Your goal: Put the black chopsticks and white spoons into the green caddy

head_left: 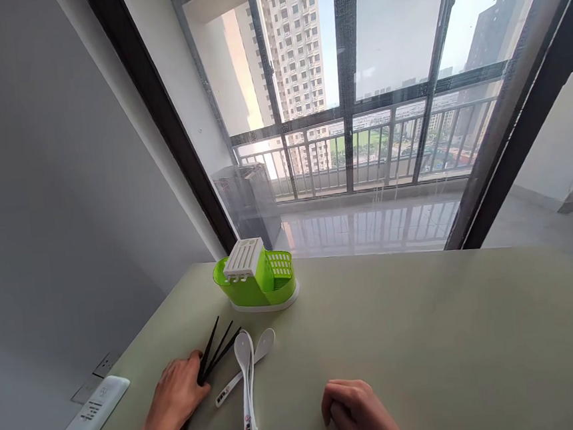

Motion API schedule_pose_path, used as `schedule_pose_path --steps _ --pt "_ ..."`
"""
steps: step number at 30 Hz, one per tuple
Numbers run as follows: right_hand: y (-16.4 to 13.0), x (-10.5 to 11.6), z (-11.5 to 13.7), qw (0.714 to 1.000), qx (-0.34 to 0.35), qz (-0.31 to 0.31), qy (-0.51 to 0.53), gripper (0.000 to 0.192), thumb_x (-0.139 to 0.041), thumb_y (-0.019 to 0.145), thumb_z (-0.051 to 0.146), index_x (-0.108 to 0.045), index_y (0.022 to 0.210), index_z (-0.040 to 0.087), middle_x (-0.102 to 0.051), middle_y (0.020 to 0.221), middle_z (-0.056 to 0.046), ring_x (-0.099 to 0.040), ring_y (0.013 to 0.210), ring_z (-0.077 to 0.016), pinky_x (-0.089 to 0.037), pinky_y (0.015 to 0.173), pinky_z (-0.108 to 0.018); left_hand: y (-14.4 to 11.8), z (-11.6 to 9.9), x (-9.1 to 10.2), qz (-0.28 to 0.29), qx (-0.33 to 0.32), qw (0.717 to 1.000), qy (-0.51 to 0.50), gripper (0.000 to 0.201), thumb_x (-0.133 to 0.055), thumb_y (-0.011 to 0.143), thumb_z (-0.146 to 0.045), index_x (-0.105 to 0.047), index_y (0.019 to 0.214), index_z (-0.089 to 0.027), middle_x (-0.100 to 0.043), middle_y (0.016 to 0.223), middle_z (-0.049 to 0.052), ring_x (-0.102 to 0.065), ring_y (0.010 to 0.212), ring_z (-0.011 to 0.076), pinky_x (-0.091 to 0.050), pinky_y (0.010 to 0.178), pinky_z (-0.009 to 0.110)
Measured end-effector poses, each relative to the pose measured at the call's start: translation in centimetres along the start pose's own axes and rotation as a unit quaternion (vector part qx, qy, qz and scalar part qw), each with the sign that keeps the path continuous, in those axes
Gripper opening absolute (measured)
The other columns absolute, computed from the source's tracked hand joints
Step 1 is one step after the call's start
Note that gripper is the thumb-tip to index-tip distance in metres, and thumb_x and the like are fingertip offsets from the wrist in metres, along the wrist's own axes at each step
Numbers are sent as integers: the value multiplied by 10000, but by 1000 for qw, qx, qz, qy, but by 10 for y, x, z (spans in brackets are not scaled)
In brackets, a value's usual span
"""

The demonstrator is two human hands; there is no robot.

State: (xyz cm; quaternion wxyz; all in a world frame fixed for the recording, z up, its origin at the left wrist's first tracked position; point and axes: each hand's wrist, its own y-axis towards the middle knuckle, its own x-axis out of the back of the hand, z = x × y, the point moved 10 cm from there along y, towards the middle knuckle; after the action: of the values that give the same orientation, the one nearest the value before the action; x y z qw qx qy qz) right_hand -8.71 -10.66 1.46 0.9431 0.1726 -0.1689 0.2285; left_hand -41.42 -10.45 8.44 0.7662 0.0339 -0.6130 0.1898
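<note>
I am resting my left hand [179, 392] on the bundle of black chopsticks [217, 350], fingers curling over their near ends as if closing on them, though I cannot tell whether they are lifted off the table [427, 336] yet. My right hand [357, 413] is lying loosely curled on the table, holding nothing. The green cutlery holder [257, 281] is sitting at the table's far edge, its white slotted lid [244, 257] tilted on top. The chopsticks are lying just in front of the holder, fanning out towards it, and two white spoons [247, 372] are crossing just right of them. Judging by this, nothing is sitting in the holder yet; chopsticks and spoons are all waiting outside it.
</note>
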Motion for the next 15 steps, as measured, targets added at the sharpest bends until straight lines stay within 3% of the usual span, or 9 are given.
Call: schedule_pose_path --steps 15 --pt "0 0 0 1000 15 2 1 275 -420 715 36 -624 642 205 -656 642 20 -542 572 -101 -338 588 -187 -8 -5 4 22 8 999 30 429 -435 882 -110 -614 1270 -144 -714 1153 149 -679 1084 330 -495 805 371"
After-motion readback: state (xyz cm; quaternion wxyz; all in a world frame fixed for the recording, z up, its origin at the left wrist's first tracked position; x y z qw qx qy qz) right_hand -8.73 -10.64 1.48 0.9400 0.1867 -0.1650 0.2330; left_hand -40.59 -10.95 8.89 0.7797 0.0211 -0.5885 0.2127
